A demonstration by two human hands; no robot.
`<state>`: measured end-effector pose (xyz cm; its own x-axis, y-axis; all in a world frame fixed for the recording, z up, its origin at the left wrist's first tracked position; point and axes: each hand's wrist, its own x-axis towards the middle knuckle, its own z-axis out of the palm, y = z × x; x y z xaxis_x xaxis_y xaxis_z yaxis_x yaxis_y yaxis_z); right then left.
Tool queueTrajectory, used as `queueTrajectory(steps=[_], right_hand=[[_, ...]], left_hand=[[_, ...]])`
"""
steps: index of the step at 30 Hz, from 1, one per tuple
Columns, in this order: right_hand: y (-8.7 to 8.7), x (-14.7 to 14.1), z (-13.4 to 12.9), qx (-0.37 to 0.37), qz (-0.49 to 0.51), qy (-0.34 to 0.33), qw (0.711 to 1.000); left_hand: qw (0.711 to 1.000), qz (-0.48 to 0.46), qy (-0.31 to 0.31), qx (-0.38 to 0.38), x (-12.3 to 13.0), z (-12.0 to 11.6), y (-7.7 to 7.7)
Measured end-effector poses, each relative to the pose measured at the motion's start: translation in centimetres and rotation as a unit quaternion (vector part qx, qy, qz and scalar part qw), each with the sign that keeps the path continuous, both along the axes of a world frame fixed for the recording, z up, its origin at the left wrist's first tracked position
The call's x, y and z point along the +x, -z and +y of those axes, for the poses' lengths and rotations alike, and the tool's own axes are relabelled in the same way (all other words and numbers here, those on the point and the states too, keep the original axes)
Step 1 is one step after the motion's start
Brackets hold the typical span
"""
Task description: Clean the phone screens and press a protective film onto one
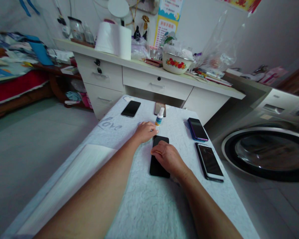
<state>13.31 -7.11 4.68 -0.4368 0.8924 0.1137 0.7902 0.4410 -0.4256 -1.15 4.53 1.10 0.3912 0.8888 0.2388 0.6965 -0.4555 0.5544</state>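
A black phone (158, 167) lies flat on the cloth-covered table (144, 205). Over its upper half is my right hand (168, 156), its fingers bent and pressed together; whatever they may hold is too small to name. My left hand (146, 131) rests on the cloth just beyond the phone's top left corner, fingers curled, with their grip hidden. Right behind it stands a small white spray bottle (159, 118) with a blue and yellow label. Another phone (160, 109) lies behind the bottle.
A dark phone (131, 109) lies at the table's far left. Stacked phones (198, 129) and a white-framed phone (210, 161) lie along the right edge. Beyond stands a white desk (104, 71) bearing a paper roll (113, 39) and a flowered bowl (176, 63). A washing machine (266, 116) is at right.
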Motion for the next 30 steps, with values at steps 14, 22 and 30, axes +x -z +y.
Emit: queueTrajectory(steps=[14,22,30], right_hand=[[-0.3,0.3,0.4,-0.005,-0.014,0.063,0.998],[-0.9,0.9,-0.1,-0.036,0.028,-0.029,0.999],[-1.6,0.6,-0.9,-0.096,0.029,-0.115,0.988]], left_hand=[[1.0,-0.015,0.003,0.0,0.0,0.1,0.2],[1.0,-0.013,0.006,0.011,-0.1,0.4,0.7],[1.0,-0.014,0.006,0.005,-0.1,0.4,0.7]])
